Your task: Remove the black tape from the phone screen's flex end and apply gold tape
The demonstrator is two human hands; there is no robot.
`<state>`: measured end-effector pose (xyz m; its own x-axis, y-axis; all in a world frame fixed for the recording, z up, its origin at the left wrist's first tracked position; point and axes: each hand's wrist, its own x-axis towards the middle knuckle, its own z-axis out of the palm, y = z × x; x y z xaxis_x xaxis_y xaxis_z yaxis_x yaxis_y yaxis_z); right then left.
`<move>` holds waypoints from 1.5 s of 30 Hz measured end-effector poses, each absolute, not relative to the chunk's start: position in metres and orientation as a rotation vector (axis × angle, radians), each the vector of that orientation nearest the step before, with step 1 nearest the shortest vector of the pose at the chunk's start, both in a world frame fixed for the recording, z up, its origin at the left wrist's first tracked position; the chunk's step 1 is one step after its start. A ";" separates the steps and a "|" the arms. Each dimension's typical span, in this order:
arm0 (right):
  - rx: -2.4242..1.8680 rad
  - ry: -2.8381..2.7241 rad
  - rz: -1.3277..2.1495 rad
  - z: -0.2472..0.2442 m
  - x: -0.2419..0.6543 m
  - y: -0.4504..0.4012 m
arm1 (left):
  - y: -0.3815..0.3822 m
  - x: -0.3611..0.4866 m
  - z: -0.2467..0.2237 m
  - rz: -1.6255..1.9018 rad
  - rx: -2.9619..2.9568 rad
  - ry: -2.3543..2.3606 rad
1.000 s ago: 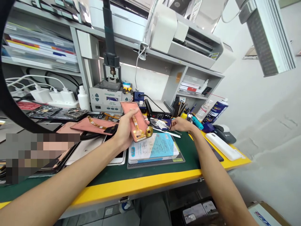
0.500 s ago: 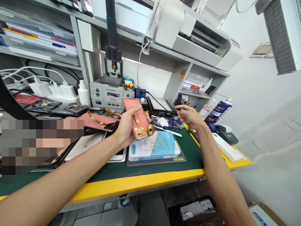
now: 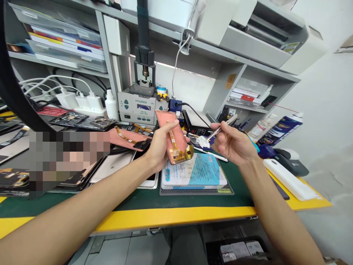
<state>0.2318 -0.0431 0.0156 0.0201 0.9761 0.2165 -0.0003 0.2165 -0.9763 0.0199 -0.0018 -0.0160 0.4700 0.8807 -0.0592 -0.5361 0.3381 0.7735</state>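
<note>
My left hand (image 3: 160, 145) is closed around a phone screen (image 3: 179, 140), its pink back turned toward me. A gold flex cable (image 3: 174, 147) runs along that back, with a shiny gold piece (image 3: 189, 152) at the lower right corner. Between the thumb and fingers of my right hand (image 3: 234, 141) is a pair of slim metal tweezers (image 3: 219, 130), tips slanting down and left. Those tips are near a crumpled white tissue (image 3: 203, 141), apart from the screen. Below the screen, a blue and white box (image 3: 197, 175) rests on a dark mat (image 3: 182, 191).
Another pink-backed screen (image 3: 125, 139) and a white tablet (image 3: 110, 168) lie to the left. A grey control unit (image 3: 137, 106) stands behind, beside a white bottle (image 3: 111, 106). At right are a blue spray can (image 3: 284, 129) and a long white box (image 3: 292, 180). The table edge (image 3: 176, 218) is yellow.
My right hand has come back toward me from the tool holder area and now has tweezers in it. The left hand still holds the screen. The camera view has shifted.
</note>
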 end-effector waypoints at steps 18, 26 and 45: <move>-0.844 -2.028 -0.196 -0.033 0.181 -0.067 | 0.005 0.020 -0.016 0.989 0.771 0.559; -0.842 -2.138 0.099 -0.034 0.185 -0.071 | 0.005 0.020 -0.016 0.923 0.780 0.587; -0.726 -2.150 -0.233 -0.015 0.182 -0.086 | 0.004 0.021 -0.016 0.939 0.807 0.601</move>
